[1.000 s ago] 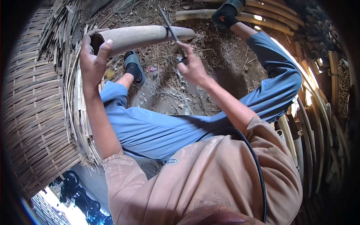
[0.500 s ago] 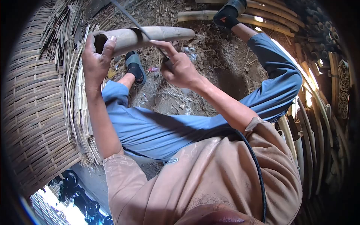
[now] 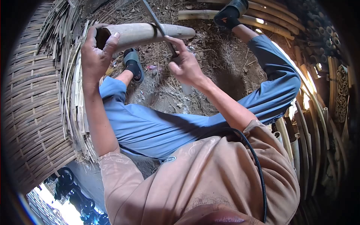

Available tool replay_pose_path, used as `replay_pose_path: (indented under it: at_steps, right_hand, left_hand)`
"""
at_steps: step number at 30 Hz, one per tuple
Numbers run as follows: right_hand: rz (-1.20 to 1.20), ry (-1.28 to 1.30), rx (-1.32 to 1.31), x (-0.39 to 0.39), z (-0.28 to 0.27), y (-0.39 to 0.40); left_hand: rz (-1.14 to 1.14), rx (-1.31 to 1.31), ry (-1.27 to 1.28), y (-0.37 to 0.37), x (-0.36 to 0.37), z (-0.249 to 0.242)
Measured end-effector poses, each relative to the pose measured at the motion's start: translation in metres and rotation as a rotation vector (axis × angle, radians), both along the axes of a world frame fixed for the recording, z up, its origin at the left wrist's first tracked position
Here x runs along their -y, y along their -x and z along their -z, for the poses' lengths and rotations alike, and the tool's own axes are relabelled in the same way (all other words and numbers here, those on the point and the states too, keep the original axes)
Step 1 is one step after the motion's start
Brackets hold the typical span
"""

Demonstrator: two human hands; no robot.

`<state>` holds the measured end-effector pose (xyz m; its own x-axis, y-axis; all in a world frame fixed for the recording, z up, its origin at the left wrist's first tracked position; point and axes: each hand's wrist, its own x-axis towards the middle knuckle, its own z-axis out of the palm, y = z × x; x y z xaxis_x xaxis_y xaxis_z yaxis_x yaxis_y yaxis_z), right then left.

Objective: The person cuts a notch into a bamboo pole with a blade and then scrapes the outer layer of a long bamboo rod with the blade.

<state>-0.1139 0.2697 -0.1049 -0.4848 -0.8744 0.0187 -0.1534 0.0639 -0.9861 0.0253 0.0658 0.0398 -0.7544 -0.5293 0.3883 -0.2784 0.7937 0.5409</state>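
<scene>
A pale, thick bamboo piece point(image 3: 138, 34) lies nearly level across the upper middle of the head view, its hollow end at the left. My left hand point(image 3: 98, 52) grips that hollow end, with the thumb at the rim. My right hand point(image 3: 184, 62) is closed round the handle end of a long, narrow metal blade point(image 3: 154, 18). The blade crosses the bamboo at a slant, right of its middle, with my index finger stretched near it. Most of the handle is hidden in my palm.
Woven bamboo matting point(image 3: 33, 93) fills the left side, beside a bundle of thin strips point(image 3: 73, 86). Long bamboo poles point(image 3: 202, 15) lie at the top right, and more stand at the right. Straw litters the ground point(image 3: 225, 56) between my legs.
The blade and my right hand have moved to the right along the bamboo. The bamboo's left part sits slightly higher, while my left hand keeps its grip.
</scene>
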Motion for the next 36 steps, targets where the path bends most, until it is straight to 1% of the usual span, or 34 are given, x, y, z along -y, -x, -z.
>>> replay_pose_path:
  at_steps: [2, 4, 6, 7, 9, 11, 12, 15, 16, 18, 19, 20, 21, 23, 24, 25, 26, 27, 28, 29, 30, 31, 33, 34, 35, 36]
  right_hand:
    - [-0.046, 0.163, 0.017, 0.003, -0.018, -0.009]
    - [0.004, 0.257, -0.172, 0.014, 0.013, -0.006]
    - [-0.038, 0.017, -0.113, 0.007, 0.024, 0.005]
    - [-0.003, -0.089, -0.123, 0.004, 0.037, 0.015]
    - [0.072, -0.290, -0.142, 0.009, 0.074, 0.035]
    - [0.145, -0.180, -0.130, -0.002, 0.074, 0.036]
    - [0.146, -0.177, -0.059, -0.004, 0.073, 0.033]
    - [0.027, -0.232, -0.207, -0.002, 0.065, 0.023]
    - [0.043, -0.200, -0.294, 0.003, 0.075, 0.021]
    - [0.131, -0.224, -0.270, 0.011, 0.085, 0.015]
    - [0.179, -0.234, -0.259, 0.015, 0.088, 0.015]
    - [0.233, -0.203, -0.219, 0.019, 0.086, 0.014]
    - [0.243, -0.109, -0.226, 0.024, 0.095, 0.015]
    - [0.255, -0.186, -0.207, 0.030, 0.082, 0.013]
    - [0.185, -0.185, -0.034, 0.025, 0.029, 0.005]
    - [0.177, -0.047, -0.172, 0.029, 0.036, 0.007]
    - [0.110, 0.108, -0.072, 0.030, 0.029, 0.003]
    - [0.057, 0.233, 0.046, 0.032, 0.017, -0.002]
    - [0.086, 0.251, -0.022, 0.032, 0.000, -0.009]
    - [0.051, 0.137, -0.105, 0.032, 0.007, -0.001]
    - [0.053, 0.028, -0.101, 0.036, 0.030, 0.009]
    - [0.093, 0.106, -0.287, 0.038, 0.053, 0.013]
    - [0.135, -0.030, -0.442, 0.034, 0.104, 0.039]
    - [0.067, -0.172, -0.343, 0.031, 0.132, 0.061]
    - [0.090, -0.108, -0.316, 0.030, 0.136, 0.063]
    - [0.083, -0.086, -0.356, 0.037, 0.126, 0.061]
  left_hand:
    - [0.030, -0.002, 0.017, -0.001, 0.001, -0.003]
    - [0.059, -0.003, 0.062, 0.002, 0.000, -0.005]
    - [0.035, 0.014, -0.002, -0.003, 0.003, -0.004]
    - [0.020, 0.019, -0.032, -0.005, 0.004, -0.004]
    - [-0.029, 0.023, 0.017, -0.007, 0.009, -0.001]
    - [-0.060, 0.031, 0.097, -0.006, 0.014, 0.000]
    - [-0.054, 0.022, 0.095, -0.004, 0.010, 0.000]
    - [-0.082, -0.025, 0.116, 0.004, 0.008, 0.010]
    - [-0.092, -0.036, 0.124, 0.005, 0.009, 0.012]
    - [-0.110, -0.049, 0.159, 0.006, 0.012, 0.016]
    - [-0.073, -0.114, 0.119, 0.006, 0.016, 0.019]
    - [-0.067, -0.161, 0.099, 0.009, 0.019, 0.025]
    - [-0.074, -0.205, 0.083, 0.010, 0.024, 0.030]
    - [0.037, -0.253, 0.205, 0.011, 0.032, 0.036]
    - [0.012, -0.246, 0.165, 0.013, 0.024, 0.031]
    - [0.067, -0.281, 0.201, 0.012, 0.024, 0.032]
    - [0.048, -0.317, 0.270, 0.016, 0.026, 0.038]
    - [0.067, -0.311, 0.174, 0.017, 0.020, 0.033]
    - [0.049, -0.333, 0.243, 0.020, 0.022, 0.039]
    - [-0.026, -0.170, 0.043, 0.012, 0.008, 0.024]
    - [-0.021, -0.250, 0.082, 0.012, 0.010, 0.030]
    - [-0.006, -0.335, 0.115, 0.014, 0.015, 0.039]
    - [-0.076, -0.353, 0.120, 0.017, 0.011, 0.043]
    - [-0.080, -0.350, 0.098, 0.017, 0.010, 0.044]
    - [-0.083, -0.353, 0.070, 0.018, 0.009, 0.046]
    - [-0.083, -0.361, 0.035, 0.016, 0.014, 0.044]
